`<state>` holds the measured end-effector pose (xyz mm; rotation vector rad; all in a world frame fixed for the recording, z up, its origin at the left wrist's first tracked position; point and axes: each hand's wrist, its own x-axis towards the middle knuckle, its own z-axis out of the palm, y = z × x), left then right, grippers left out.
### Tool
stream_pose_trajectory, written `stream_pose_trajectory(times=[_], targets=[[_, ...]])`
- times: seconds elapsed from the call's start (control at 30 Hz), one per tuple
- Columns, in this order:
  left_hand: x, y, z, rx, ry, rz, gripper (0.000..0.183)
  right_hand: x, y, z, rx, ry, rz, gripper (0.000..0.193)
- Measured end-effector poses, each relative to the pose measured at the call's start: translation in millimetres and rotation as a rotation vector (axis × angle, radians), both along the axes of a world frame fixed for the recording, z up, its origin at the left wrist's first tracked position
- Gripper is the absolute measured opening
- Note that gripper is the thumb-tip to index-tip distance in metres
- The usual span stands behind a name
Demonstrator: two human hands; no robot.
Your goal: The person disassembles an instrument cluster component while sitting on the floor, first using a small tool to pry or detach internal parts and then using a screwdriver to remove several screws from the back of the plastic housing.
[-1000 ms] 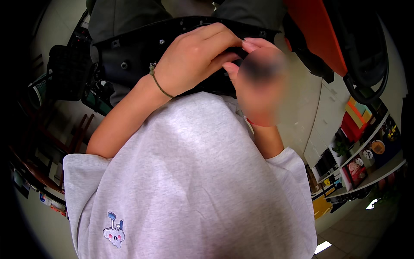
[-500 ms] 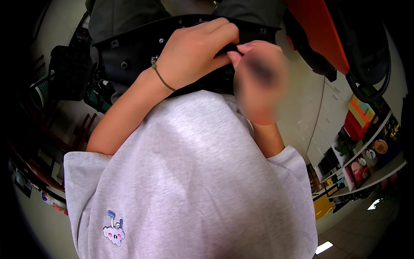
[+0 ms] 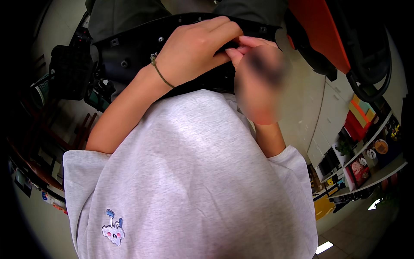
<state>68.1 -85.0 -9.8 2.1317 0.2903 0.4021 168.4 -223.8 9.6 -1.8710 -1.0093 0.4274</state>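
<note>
Here, the left hand (image 3: 196,51) curls knuckles-up beside the right hand (image 3: 258,80).

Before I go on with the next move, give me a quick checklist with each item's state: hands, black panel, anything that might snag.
1. Both hands in view: ok; left hand and right hand come close together over the black panel.
2. Right hand clear to read: not ok; a blurred patch covers much of it.
3. Grip between the fingertips: cannot tell; whatever is there is hidden or too dark.
4. Left wrist bare: not ok; a cord bracelet is around it.
5. Orange part apart from the right hand: ok; a gap shows.
6. Panel seating: cannot tell; its underside is hidden.
</note>
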Motion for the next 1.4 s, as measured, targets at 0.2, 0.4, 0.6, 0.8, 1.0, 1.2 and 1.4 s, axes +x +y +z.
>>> stream_pose_trajectory(times=[0.2,0.4,0.6,0.8,1.0,1.2,1.4], targets=[[7.4,-11.4,-1.2,-0.165,-0.025,0.065,0.041,2.9,-0.8,-9.0,0.089,0.031,-0.05,0.032],[-22.0,-0.4,1.1,-0.183,0.085,0.071,0.04,7.6,-11.2,-3.8,0.227,0.235,-0.137,0.028],[-44.1,1.3,-3.3,-0.16,0.219,0.137,0.021,20.2,-19.6,0.7,0.213,0.408,-0.221,0.025],[-24.2,-15.4,-11.3,0.072,0.237,0.019,0.019,21.0,-23.9,1.6,0.237,0.528,-0.289,0.027],[2.2,-30.6,-20.7,0.448,0.422,-0.112,0.021,19.0,-24.8,3.5,0.214,0.518,-0.316,0.025],[22.4,-42.0,-26.6,0.57,0.42,-0.1,0.016,20.6,-28.2,6.7,0.116,0.452,-0.355,0.025],[22.6,-45.5,-27.0,0.491,0.389,-0.127,0.017,25.5,-32.9,3.9,0.08,0.382,-0.353,0.024]])
